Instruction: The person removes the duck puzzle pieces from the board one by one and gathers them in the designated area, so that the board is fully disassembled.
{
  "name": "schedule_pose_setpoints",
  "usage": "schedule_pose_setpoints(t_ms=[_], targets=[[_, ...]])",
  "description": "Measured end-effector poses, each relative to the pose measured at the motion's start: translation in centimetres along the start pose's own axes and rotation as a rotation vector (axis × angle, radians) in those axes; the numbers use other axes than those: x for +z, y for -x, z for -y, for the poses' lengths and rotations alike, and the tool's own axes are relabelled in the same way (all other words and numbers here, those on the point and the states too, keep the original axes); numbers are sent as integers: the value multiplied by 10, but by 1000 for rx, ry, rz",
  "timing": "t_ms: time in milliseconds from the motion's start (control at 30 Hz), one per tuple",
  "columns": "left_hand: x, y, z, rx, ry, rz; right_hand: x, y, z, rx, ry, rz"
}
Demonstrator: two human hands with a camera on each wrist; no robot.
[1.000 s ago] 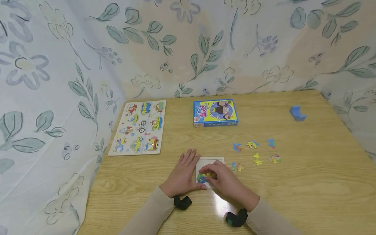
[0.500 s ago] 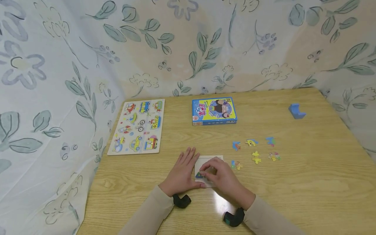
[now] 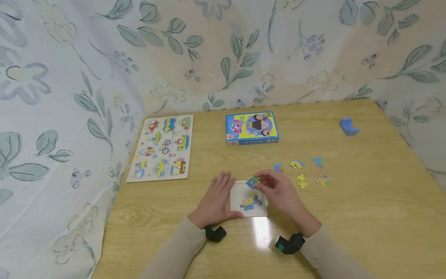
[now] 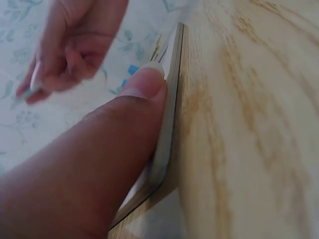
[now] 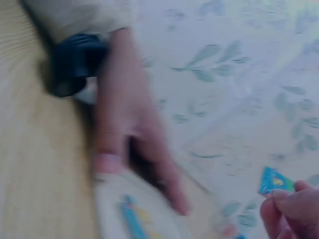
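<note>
My left hand lies flat with straight fingers along the left side of a small white puzzle board. Its thumb rests on the board's near edge, also in the left wrist view. Between thumb and fingertips, my right hand pinches a blue-green jigsaw piece over the far part of the board; the right wrist view shows this piece too. A few yellow and blue jigsaw pieces sit on the board, beside the right hand's shadow.
Several loose jigsaw pieces lie on the wooden table right of the board. Behind stand a blue and yellow box and a blue block. A vehicle puzzle board lies at the left, before a floral curtain.
My right hand has lifted the blue-green jigsaw piece from the board's near left corner and moved it away from me and rightward, uncovering the pieces on the board. The left hand stays in place.
</note>
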State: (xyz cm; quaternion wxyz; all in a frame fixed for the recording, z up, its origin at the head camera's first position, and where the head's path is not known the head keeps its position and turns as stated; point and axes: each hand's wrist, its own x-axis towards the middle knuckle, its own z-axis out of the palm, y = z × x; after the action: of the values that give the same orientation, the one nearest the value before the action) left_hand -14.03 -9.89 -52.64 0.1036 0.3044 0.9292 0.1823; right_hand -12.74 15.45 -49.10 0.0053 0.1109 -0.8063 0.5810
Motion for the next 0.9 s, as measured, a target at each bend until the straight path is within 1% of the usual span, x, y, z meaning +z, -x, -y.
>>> schedule_pose_setpoints(t_ms=[100, 133, 233, 333, 400, 467, 567, 700, 800, 900], targets=[[-1, -2, 1, -5, 1, 0, -20, 0, 4, 2, 7, 2], [-1, -2, 1, -4, 5, -2, -26, 2, 5, -3, 31, 8], [0, -3, 2, -13, 8, 15, -42, 11, 3, -46, 160, 41], [1, -4, 1, -14, 14, 24, -55, 28, -3, -83, 308, 99], [1, -5, 1, -12, 11, 27, -60, 41, -7, -80, 354, 146], [1, -5, 1, -12, 14, 20, -60, 53, -12, -68, 393, 179], [-1, -6, 1, -18, 10, 15, -57, 66, -18, -52, 449, 171], [-3, -7, 2, -13, 17, 5, -51, 77, -25, -89, 526, 119], [-3, -5, 1, -5, 24, 2, -48, 81, -29, -140, 544, 92], [-2, -3, 1, -12, 26, 17, -47, 83, -32, -155, 555, 83]])
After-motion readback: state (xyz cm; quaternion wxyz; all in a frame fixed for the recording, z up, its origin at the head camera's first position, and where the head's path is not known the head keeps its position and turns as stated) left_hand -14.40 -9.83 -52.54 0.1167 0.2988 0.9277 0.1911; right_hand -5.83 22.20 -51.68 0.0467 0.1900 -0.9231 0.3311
